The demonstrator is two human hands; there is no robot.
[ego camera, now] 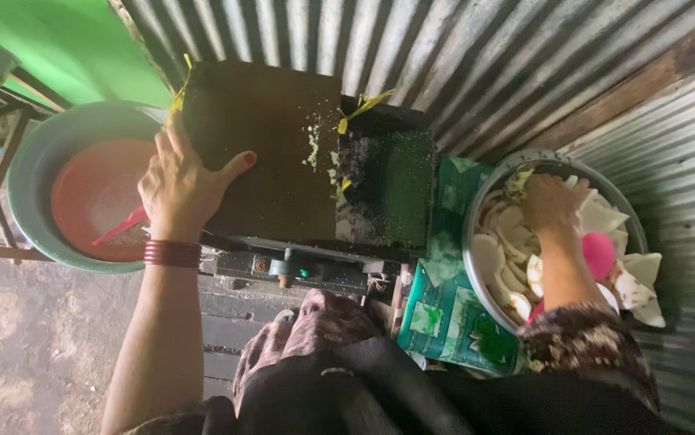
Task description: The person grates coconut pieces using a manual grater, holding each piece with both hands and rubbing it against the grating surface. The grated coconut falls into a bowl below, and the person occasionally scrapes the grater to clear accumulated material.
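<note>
While left hand point(176, 184) grips the machine point(271, 153) edge, right hand point(549, 201) reaches coconut pieces point(502, 258).

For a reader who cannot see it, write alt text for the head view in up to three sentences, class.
Seen from above, a person's left hand rests flat on a dark machine, while the right hand reaches into a metal bowl of white pieces. A teal basin holding a red bowl sits left, with corrugated metal behind.

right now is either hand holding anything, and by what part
The left hand rests flat on the dark machine cover, gripping nothing. The right hand reaches among white coconut pieces; any hold there cannot be told.
</note>
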